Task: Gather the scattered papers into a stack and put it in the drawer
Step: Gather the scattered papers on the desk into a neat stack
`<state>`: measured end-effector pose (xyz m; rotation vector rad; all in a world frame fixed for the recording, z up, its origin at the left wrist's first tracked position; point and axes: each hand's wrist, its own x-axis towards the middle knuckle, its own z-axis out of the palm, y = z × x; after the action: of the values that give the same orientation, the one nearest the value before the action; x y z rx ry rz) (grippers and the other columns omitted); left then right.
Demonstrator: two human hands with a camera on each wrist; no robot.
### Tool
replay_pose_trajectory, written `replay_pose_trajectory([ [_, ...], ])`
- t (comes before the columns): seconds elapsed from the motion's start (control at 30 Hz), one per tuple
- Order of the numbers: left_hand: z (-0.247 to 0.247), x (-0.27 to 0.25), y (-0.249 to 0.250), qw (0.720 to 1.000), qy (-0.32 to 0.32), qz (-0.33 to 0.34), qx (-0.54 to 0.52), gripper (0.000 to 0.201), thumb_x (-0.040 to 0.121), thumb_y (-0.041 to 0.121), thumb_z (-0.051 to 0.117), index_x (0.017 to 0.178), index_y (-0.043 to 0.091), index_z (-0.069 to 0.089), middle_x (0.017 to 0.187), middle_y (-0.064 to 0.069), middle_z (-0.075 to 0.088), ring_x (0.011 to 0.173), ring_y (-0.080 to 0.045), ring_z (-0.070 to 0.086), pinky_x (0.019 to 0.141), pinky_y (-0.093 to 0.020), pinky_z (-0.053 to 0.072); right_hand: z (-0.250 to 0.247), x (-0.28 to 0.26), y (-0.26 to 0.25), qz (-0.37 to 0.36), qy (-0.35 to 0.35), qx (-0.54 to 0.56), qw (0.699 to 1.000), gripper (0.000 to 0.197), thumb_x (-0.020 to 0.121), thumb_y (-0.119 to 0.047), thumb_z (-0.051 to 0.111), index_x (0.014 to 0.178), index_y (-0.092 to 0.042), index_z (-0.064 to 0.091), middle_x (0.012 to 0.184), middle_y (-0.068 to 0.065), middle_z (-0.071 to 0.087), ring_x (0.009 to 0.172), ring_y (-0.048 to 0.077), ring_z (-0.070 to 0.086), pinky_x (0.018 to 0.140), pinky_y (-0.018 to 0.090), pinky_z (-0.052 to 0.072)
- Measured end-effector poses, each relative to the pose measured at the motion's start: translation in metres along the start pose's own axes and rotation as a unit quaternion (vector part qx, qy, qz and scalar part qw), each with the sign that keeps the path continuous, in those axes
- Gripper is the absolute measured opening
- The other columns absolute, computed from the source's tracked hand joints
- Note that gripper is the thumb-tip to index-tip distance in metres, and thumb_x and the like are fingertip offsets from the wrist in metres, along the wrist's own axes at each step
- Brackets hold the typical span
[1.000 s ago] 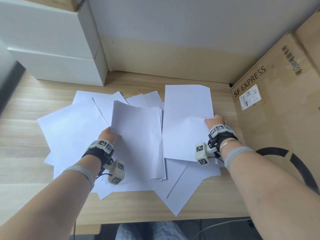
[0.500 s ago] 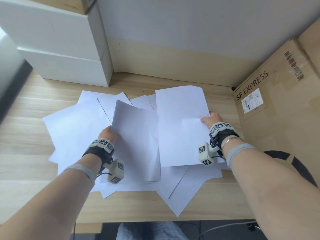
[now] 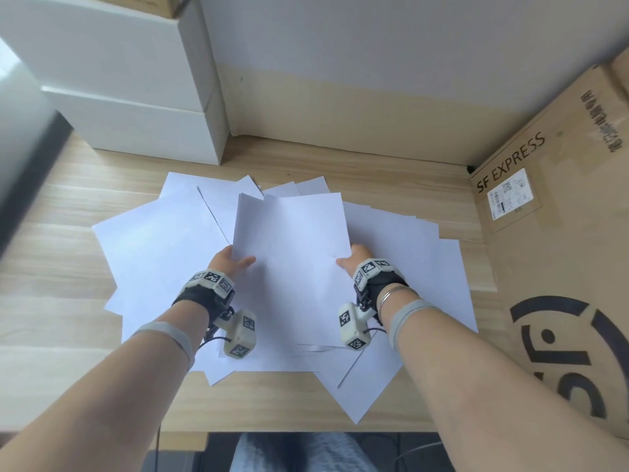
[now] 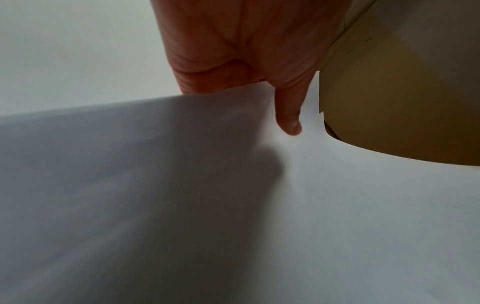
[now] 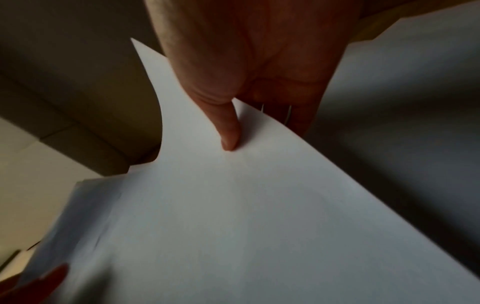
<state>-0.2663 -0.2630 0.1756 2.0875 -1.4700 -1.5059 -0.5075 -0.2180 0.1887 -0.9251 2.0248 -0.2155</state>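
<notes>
Both held sheets now overlap as one bundle (image 3: 292, 253), left hand (image 3: 228, 264) and right hand (image 3: 354, 260) fingers pinching its sides.

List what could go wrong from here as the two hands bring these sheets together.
1. The left hand and right hand pinch the held sheets only at the side edges; the limp middle may sag and sheets may slip out.
2. The held sheets look unaligned, so the stack may form crooked.
3. Many loose sheets remain fanned on the wooden desk, one corner near its front edge; sweeping could push it off.
</notes>
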Motion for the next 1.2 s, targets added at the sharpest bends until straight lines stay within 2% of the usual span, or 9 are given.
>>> replay_pose_trajectory([
  [0.1, 0.002, 0.0, -0.003, 1.0, 0.0, 0.003, -0.013, 0.047, 0.085, 0.015, 0.065, 0.128, 0.002, 0.05, 0.128, -0.017, 0.06, 0.115, -0.032, 0.058, 0.09, -0.031, 0.042, 0.019, 0.002, -0.007, -0.004, -0.013, -0.009, 1.0, 0.035, 0.089, -0.016, 0.059, 0.121, -0.002, 0.057, 0.126, 0.015, 0.061, 0.113, 0.032, 0.06, 0.098, 0.035, 0.047],
  [0.33, 0.002, 0.002, -0.008, 1.0, 0.011, 0.014, 0.008, 0.043, 0.081, 0.008, 0.065, 0.123, 0.004, 0.054, 0.122, -0.016, 0.063, 0.11, -0.032, 0.06, 0.092, -0.035, 0.045, 0.034, 0.003, -0.012, -0.02, -0.02, -0.047, 0.998, 0.039, 0.092, -0.019, 0.054, 0.128, -0.004, 0.05, 0.131, 0.012, 0.057, 0.118, 0.029, 0.056, 0.096, 0.03, 0.043],
  [0.43, -0.004, 0.002, -0.011, 0.999, 0.036, 0.011, -0.013, 0.038, 0.081, 0.006, 0.062, 0.119, 0.006, 0.057, 0.117, -0.018, 0.065, 0.107, -0.033, 0.062, 0.09, -0.036, 0.047, 0.022, 0.01, 0.003, -0.013, 0.015, -0.032, 0.999, 0.021, 0.086, -0.015, 0.057, 0.107, -0.014, 0.061, 0.103, 0.01, 0.066, 0.092, 0.023, 0.061, 0.087, 0.028, 0.048],
  [0.5, -0.009, 0.002, -0.012, 0.999, 0.045, 0.013, -0.015, 0.039, 0.082, 0.005, 0.062, 0.121, 0.005, 0.056, 0.119, -0.018, 0.064, 0.108, -0.033, 0.061, 0.092, -0.036, 0.046, 0.009, 0.014, 0.016, 0.003, 0.052, -0.019, 0.998, 0.017, 0.084, -0.008, 0.055, 0.093, -0.02, 0.064, 0.091, 0.005, 0.063, 0.082, 0.02, 0.058, 0.082, 0.026, 0.05],
  [0.63, -0.016, 0.003, -0.014, 0.998, 0.056, 0.013, -0.026, 0.039, 0.083, 0.003, 0.06, 0.121, 0.005, 0.056, 0.118, -0.019, 0.064, 0.105, -0.033, 0.061, 0.087, -0.033, 0.045, -0.02, 0.017, 0.035, 0.022, 0.102, -0.042, 0.994, 0.026, 0.084, -0.006, 0.048, 0.088, -0.024, 0.066, 0.105, 0.006, 0.069, 0.081, 0.022, 0.059, 0.073, 0.021, 0.045],
  [0.8, -0.011, 0.007, -0.007, 0.997, 0.063, 0.015, -0.033, 0.036, 0.082, 0.005, 0.061, 0.118, 0.005, 0.058, 0.116, -0.02, 0.065, 0.104, -0.033, 0.061, 0.088, -0.035, 0.047, -0.045, 0.033, 0.032, 0.015, 0.113, -0.071, 0.991, 0.029, 0.086, -0.005, 0.047, 0.103, -0.018, 0.066, 0.112, 0.006, 0.068, 0.102, 0.024, 0.064, 0.08, 0.021, 0.046],
  [0.97, -0.004, 0.013, 0.0, 0.997, 0.062, 0.014, -0.04, 0.035, 0.082, 0.004, 0.06, 0.117, 0.005, 0.058, 0.115, -0.02, 0.065, 0.088, -0.024, 0.056, 0.082, -0.031, 0.044, -0.067, 0.062, 0.022, 0.003, 0.076, -0.13, 0.989, 0.032, 0.085, -0.006, 0.06, 0.116, -0.013, 0.058, 0.123, 0.007, 0.061, 0.114, 0.024, 0.058, 0.093, 0.027, 0.045],
  [1.1, -0.001, 0.02, 0.005, 0.997, 0.067, 0.01, -0.045, 0.035, 0.081, 0.004, 0.061, 0.117, 0.005, 0.059, 0.114, -0.02, 0.066, 0.091, -0.027, 0.06, 0.083, -0.03, 0.046, -0.075, 0.085, 0.016, -0.004, 0.061, -0.19, 0.98, 0.049, 0.081, -0.012, 0.067, 0.126, -0.016, 0.049, 0.136, 0.009, 0.048, 0.125, 0.028, 0.047, 0.104, 0.034, 0.041],
  [1.2, 0.002, 0.026, 0.007, 0.996, 0.066, -0.001, -0.057, 0.036, 0.082, 0.003, 0.061, 0.118, 0.004, 0.058, 0.115, -0.021, 0.065, 0.096, -0.031, 0.062, 0.087, -0.034, 0.047, -0.079, 0.096, 0.017, -0.019, 0.066, -0.226, 0.972, 0.064, 0.079, -0.014, 0.068, 0.137, -0.018, 0.041, 0.143, 0.01, 0.037, 0.132, 0.031, 0.037, 0.105, 0.035, 0.037],
])
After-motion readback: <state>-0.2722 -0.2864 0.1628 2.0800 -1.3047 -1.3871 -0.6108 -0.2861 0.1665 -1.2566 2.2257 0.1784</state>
